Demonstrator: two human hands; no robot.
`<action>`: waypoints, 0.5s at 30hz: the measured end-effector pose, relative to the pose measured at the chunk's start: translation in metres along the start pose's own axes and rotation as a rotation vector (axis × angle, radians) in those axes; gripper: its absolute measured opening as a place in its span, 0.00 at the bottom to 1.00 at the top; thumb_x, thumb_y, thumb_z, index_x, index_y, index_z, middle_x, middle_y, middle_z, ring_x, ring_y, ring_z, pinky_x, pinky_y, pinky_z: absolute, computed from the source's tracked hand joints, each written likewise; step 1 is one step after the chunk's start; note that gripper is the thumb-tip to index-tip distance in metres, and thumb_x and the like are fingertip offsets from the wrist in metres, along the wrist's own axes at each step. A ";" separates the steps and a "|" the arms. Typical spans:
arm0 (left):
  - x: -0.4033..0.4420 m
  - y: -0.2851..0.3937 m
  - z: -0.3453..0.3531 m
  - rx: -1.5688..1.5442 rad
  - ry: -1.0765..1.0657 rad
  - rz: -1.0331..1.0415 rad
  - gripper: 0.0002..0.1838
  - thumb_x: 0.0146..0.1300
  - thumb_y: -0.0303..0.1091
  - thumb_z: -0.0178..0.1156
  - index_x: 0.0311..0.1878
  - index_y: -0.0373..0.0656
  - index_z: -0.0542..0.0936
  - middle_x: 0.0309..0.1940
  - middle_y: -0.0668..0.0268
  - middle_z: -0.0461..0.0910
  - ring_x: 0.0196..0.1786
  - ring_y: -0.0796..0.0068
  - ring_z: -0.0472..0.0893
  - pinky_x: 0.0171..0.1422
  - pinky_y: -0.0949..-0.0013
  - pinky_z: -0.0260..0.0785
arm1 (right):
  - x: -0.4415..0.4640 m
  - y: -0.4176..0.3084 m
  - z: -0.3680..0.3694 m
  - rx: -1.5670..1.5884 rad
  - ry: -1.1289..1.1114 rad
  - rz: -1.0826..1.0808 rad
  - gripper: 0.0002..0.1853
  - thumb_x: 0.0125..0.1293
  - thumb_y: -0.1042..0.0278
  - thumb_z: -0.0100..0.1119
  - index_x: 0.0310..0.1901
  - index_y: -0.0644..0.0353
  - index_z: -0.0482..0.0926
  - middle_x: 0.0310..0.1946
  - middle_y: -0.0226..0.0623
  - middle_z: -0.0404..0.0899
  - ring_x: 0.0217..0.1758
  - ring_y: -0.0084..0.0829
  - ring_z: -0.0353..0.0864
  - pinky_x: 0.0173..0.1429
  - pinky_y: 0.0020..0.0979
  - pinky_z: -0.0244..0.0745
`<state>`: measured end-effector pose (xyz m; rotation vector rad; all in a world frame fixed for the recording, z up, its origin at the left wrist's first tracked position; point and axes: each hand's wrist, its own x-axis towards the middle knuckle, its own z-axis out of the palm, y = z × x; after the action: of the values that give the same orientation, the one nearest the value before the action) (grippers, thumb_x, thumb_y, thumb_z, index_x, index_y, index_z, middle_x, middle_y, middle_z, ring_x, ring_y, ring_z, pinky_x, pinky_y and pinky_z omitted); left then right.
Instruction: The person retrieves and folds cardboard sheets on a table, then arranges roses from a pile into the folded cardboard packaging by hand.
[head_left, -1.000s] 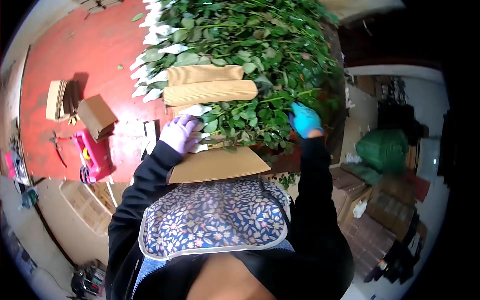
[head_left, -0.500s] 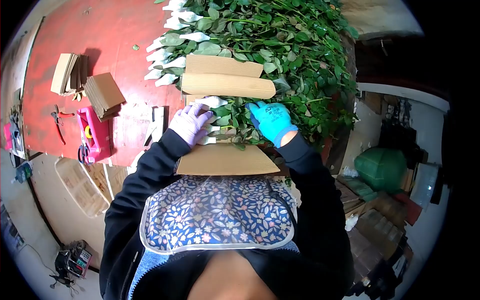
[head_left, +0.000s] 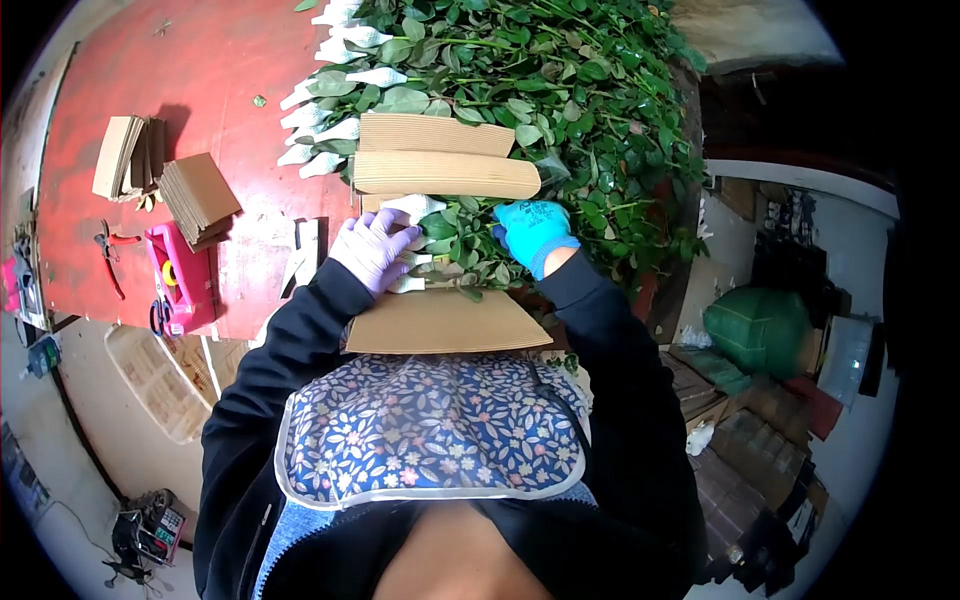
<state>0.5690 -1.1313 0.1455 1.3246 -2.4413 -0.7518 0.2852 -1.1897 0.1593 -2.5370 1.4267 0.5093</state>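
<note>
My left hand (head_left: 374, 250), in a thin purple glove, lies with fingers spread against the white-netted flower heads (head_left: 415, 208) at the left end of a small bunch. My right hand (head_left: 537, 238), in a blue coated glove, is curled around the leafy rose stems (head_left: 470, 235) of that bunch; its fingertips are partly hidden. Underneath lies a corrugated cardboard sheet (head_left: 447, 325), its near flap towards my apron. Its far side is folded over into a rounded cardboard roll (head_left: 447, 174), just beyond the heads.
Many more netted roses with green foliage (head_left: 590, 110) cover the far right of the red table (head_left: 230, 70). Leftward are stacked cardboard pieces (head_left: 200, 195), red-handled pruners (head_left: 112, 258), a pink tape dispenser (head_left: 183, 280) and scissors (head_left: 160, 312). A green sack (head_left: 757, 328) stands right.
My right wrist has turned and its forearm has come slightly inward, while the hand stays at the stems. My left hand keeps its place on the heads. The whole view has shifted slightly.
</note>
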 end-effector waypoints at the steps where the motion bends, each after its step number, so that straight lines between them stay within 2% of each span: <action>1: 0.000 0.000 0.000 -0.003 0.001 -0.001 0.30 0.47 0.37 0.69 0.58 0.52 0.77 0.54 0.66 0.73 0.54 0.59 0.74 0.55 0.57 0.66 | 0.004 -0.002 -0.002 0.008 -0.059 0.042 0.05 0.60 0.65 0.61 0.29 0.53 0.79 0.23 0.38 0.79 0.28 0.41 0.82 0.31 0.45 0.75; 4: 0.000 0.000 0.003 0.012 0.034 -0.007 0.28 0.47 0.37 0.70 0.56 0.54 0.78 0.54 0.67 0.73 0.54 0.61 0.74 0.53 0.56 0.66 | -0.003 -0.011 -0.013 -0.182 0.056 0.009 0.03 0.58 0.68 0.60 0.28 0.52 0.80 0.22 0.38 0.78 0.27 0.41 0.82 0.30 0.43 0.75; 6: -0.002 -0.005 0.009 -0.037 0.068 0.024 0.29 0.46 0.37 0.70 0.56 0.53 0.78 0.53 0.66 0.73 0.53 0.61 0.74 0.52 0.56 0.67 | -0.006 -0.020 -0.022 -0.292 -0.001 0.031 0.02 0.57 0.68 0.60 0.29 0.52 0.80 0.24 0.37 0.79 0.28 0.39 0.83 0.29 0.43 0.74; 8: -0.002 -0.003 0.007 -0.064 0.077 0.022 0.29 0.45 0.36 0.70 0.56 0.53 0.78 0.52 0.66 0.73 0.52 0.60 0.74 0.51 0.57 0.67 | -0.014 -0.029 -0.035 -0.373 0.116 -0.011 0.05 0.47 0.73 0.63 0.28 0.56 0.84 0.21 0.37 0.78 0.24 0.41 0.81 0.21 0.45 0.71; 9: -0.002 -0.002 0.006 -0.048 0.062 0.011 0.29 0.45 0.36 0.70 0.56 0.53 0.78 0.52 0.66 0.73 0.52 0.61 0.74 0.52 0.57 0.67 | -0.018 -0.033 -0.047 -0.346 0.080 -0.024 0.05 0.45 0.72 0.65 0.28 0.57 0.83 0.23 0.37 0.77 0.26 0.41 0.81 0.20 0.44 0.70; 12: -0.001 -0.002 0.005 -0.038 0.046 0.021 0.29 0.45 0.35 0.70 0.56 0.51 0.77 0.52 0.65 0.72 0.50 0.59 0.75 0.51 0.57 0.70 | -0.016 -0.026 -0.030 -0.430 0.033 0.002 0.07 0.44 0.70 0.66 0.28 0.59 0.83 0.26 0.36 0.76 0.28 0.40 0.79 0.21 0.42 0.70; 13: -0.001 -0.002 0.007 -0.074 0.040 0.026 0.29 0.46 0.35 0.69 0.56 0.50 0.77 0.52 0.64 0.72 0.49 0.58 0.75 0.50 0.56 0.71 | -0.017 -0.029 -0.024 -0.474 0.093 0.030 0.07 0.46 0.69 0.66 0.28 0.59 0.83 0.29 0.35 0.76 0.28 0.38 0.77 0.24 0.43 0.71; 14: 0.000 -0.003 0.007 -0.111 0.034 0.029 0.29 0.47 0.35 0.69 0.56 0.48 0.77 0.52 0.63 0.72 0.48 0.57 0.75 0.49 0.56 0.73 | -0.020 -0.025 -0.023 -0.402 0.126 -0.066 0.08 0.48 0.67 0.66 0.30 0.60 0.83 0.29 0.35 0.76 0.27 0.38 0.76 0.27 0.44 0.71; 15: 0.000 -0.002 0.006 -0.124 0.029 0.037 0.29 0.48 0.35 0.68 0.57 0.45 0.76 0.54 0.61 0.72 0.48 0.54 0.76 0.49 0.55 0.75 | -0.022 -0.025 -0.020 -0.359 0.114 -0.047 0.09 0.50 0.65 0.65 0.31 0.60 0.83 0.27 0.36 0.76 0.27 0.39 0.77 0.27 0.46 0.71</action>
<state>0.5680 -1.1305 0.1392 1.2330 -2.3487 -0.8537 0.2996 -1.1655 0.1860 -2.9130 1.4176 0.6767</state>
